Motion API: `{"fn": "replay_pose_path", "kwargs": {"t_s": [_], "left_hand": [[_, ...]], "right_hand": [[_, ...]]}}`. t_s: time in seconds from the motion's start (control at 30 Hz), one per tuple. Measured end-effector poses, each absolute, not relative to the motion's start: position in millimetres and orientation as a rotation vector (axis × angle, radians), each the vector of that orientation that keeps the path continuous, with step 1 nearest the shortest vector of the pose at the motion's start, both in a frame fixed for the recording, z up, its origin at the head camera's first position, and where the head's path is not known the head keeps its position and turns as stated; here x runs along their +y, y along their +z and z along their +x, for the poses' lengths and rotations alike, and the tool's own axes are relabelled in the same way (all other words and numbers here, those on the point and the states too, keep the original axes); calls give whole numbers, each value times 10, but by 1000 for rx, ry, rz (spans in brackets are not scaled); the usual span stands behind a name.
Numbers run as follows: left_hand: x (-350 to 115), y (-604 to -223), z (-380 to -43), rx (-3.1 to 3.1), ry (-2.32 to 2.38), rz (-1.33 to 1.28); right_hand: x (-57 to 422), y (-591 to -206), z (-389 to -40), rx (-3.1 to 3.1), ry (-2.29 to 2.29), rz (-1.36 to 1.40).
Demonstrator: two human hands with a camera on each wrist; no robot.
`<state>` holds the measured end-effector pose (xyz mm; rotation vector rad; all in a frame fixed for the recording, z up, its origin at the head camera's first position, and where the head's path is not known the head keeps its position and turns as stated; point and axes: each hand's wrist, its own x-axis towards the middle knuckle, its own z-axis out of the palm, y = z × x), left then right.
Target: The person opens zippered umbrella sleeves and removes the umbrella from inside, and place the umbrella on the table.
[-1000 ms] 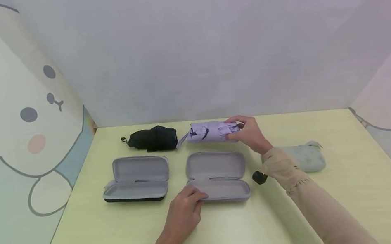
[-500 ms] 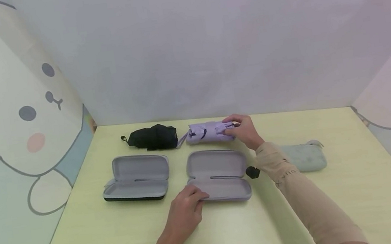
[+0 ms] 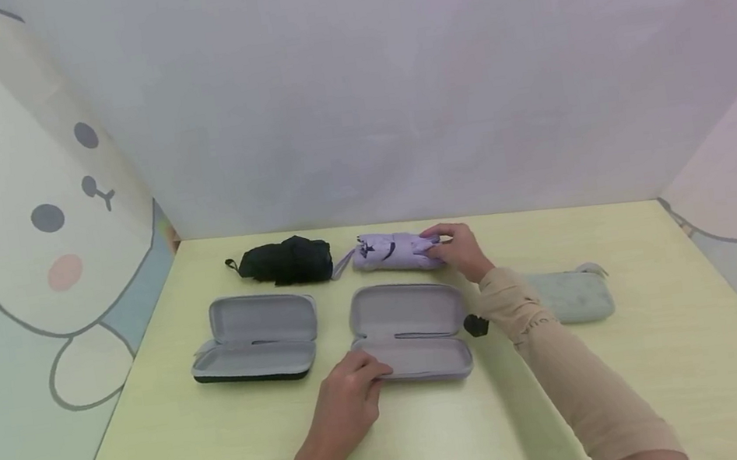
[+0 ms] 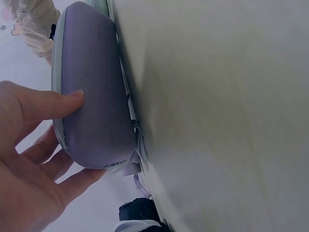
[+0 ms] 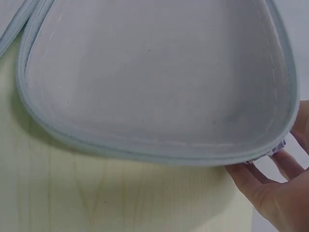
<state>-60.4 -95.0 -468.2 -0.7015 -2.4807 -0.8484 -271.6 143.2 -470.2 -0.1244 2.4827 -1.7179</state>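
1. Pinching an open purple case (image 3: 422, 356) narrowly by its near wall with the left hand (image 3: 344, 400).
2. Gripping a folded purple umbrella (image 3: 394, 251) by its end with the right hand (image 3: 462, 250), beyond the left.

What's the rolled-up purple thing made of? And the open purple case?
The purple roll looks like thin, soft fabric, because it's wrinkled and bunched. The purple case seems to have a firm, matte shell, maybe coated plastic or fake leather: smooth, with rounded edges. Its lining looks like dull grey cloth, with stitches near the rim.
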Motion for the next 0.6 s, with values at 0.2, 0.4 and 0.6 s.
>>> {"fn": "replay_pose_path", "kwargs": {"t_s": [0.2, 0.4, 0.6], "left_hand": [[-960, -4671, -594, -2497, -828, -680], [-978, -4654, -609, -2502, -835, -662], [-977, -4653, -625, -2492, -826, -674]], "right_hand": [[1376, -4685, -2712, 2711, -1485, -243], [1321, -4618, -2701, 2875, -1255, -413], [1356, -4579, -2684, 2882, -1201, -423]]}}
